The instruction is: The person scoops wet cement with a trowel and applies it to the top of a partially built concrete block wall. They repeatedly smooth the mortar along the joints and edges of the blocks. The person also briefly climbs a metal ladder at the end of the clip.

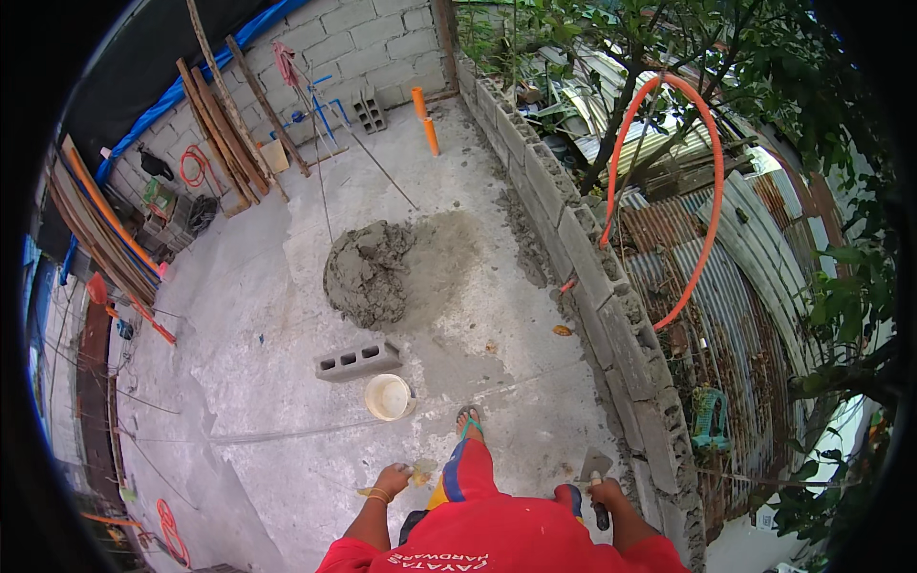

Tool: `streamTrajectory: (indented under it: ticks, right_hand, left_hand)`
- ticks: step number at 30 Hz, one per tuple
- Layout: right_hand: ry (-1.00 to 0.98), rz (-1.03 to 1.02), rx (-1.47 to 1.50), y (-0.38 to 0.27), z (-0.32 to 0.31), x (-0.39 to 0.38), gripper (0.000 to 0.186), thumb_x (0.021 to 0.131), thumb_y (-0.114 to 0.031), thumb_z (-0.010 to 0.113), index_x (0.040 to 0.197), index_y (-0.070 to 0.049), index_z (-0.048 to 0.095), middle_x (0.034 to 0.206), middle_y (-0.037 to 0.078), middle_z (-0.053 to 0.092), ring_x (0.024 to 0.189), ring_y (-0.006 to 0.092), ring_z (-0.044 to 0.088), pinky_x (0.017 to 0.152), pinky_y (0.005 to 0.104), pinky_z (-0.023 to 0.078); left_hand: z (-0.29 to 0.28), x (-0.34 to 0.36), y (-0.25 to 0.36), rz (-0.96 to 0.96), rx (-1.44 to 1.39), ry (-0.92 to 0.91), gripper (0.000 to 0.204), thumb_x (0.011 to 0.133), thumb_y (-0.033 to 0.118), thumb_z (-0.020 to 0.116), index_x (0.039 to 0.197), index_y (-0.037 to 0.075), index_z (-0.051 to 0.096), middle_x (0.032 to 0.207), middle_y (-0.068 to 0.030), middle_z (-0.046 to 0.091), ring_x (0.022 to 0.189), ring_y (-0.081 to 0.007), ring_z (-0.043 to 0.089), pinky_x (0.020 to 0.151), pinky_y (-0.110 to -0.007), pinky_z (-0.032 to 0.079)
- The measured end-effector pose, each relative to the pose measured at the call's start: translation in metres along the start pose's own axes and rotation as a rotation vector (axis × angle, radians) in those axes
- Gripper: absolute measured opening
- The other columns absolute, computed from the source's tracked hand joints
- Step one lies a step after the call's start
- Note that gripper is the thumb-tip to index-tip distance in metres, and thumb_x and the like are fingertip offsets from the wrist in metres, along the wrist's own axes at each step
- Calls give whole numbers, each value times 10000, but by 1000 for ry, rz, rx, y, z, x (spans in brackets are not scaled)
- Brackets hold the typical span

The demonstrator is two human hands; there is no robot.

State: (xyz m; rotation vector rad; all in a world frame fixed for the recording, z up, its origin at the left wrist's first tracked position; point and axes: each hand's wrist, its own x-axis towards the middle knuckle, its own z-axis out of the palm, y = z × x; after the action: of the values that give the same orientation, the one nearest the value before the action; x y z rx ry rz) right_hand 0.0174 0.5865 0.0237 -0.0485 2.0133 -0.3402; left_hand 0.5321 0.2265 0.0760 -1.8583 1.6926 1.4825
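My right hand (pixel 606 491) is closed round the handle of a trowel (pixel 596 465), its grey blade pointing forward beside the low block wall. To the left of my leg, my left hand (pixel 391 480) looks closed. Yellowish bits show on both sides of its fingers, too small to identify. Ahead of me on the concrete floor stands a whitish bucket (pixel 412 393). Just beyond it lies a grey hollow block (pixel 374 360) with its holes facing me. Farther off sits a heap of wet mortar (pixel 368 277), with a damp patch spread to its right.
A low hollow-block wall (pixel 611 315) runs along the right, with an orange hose (pixel 718 181) looped over it. Orange pipes (pixel 431 137) rise near the back corner. Wooden planks (pixel 222 129) lean at the back left. Thin rods (pixel 382 170) slant above the floor near the mortar.
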Motion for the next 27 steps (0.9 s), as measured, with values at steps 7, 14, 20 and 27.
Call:
streamTrajectory:
  ticks: [7,14,20,27]
  right_hand:
    - [-431,-487,24,-460,157,-98,533,950,-385,703,1236,53,605,825,76,646,569,170,616,504,351,522]
    - [-812,-790,-131,-596,176,-212,510,956,-381,711,1247,34,654,961,52,683,684,126,622,638,288,530]
    - [-539,-683,-364,-585,113,-121,371,978,-341,659,1141,-9,687,893,46,701,660,118,608,619,298,503]
    - [-53,41,263,-549,-56,74,229,1017,-258,561,1134,-64,592,846,60,659,617,222,632,564,418,505]
  left_hand:
    - [-138,25,-38,-161,-517,211,446,953,296,632,1256,-32,632,1024,-141,717,793,-224,700,668,-336,547]
    - [-162,50,-51,-275,-789,258,277,953,294,610,1151,101,605,1013,-60,691,788,-183,680,576,-321,456]
    - [-118,93,-43,-298,-537,74,279,926,279,623,1112,72,643,992,-72,701,764,-205,674,570,-348,473]
    - [-159,186,53,-102,-28,48,341,857,300,658,929,-26,727,860,-231,735,752,-324,724,656,-410,556]
